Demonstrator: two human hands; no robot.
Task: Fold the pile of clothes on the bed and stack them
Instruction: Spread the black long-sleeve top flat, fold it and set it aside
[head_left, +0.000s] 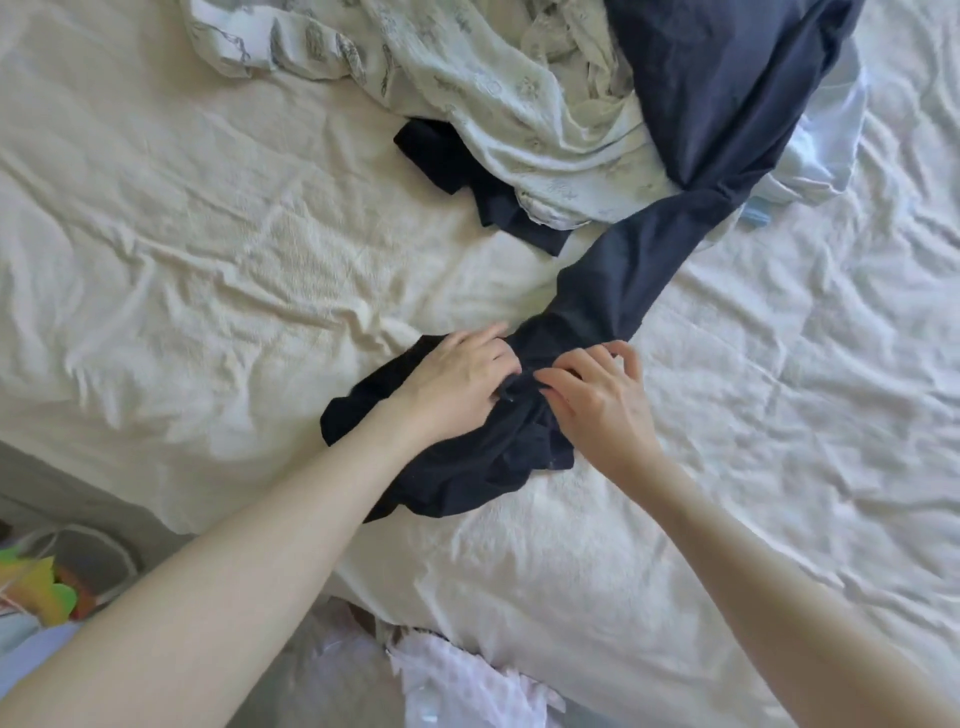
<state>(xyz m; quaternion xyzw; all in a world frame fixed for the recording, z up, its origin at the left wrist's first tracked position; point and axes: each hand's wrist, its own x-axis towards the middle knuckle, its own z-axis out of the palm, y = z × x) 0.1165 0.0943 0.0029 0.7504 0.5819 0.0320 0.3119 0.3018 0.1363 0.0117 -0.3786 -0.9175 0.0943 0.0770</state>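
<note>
Navy fabric is bunching under both hands at the centre of the frame: the left hand (457, 376) is lying on the crumpled dark garment (467, 462) with its fingers curling into the cloth, and the right hand (597, 395) is pinching a fold just beside it, thumb and forefinger closing on the fabric while the other fingers are spreading loose above. From that bunch one long navy leg or sleeve (618, 280) is running up and to the right into the pile of clothes (519, 104) at the top of the frame, where it is lying over a pale printed cloth (467, 67) and beside a black piece (441, 150). Pulling nearer now is likely dragging the pile along and tangling it, because the far end looks caught there. On the white bed sheet (208, 234) no folded stack is showing.
</note>
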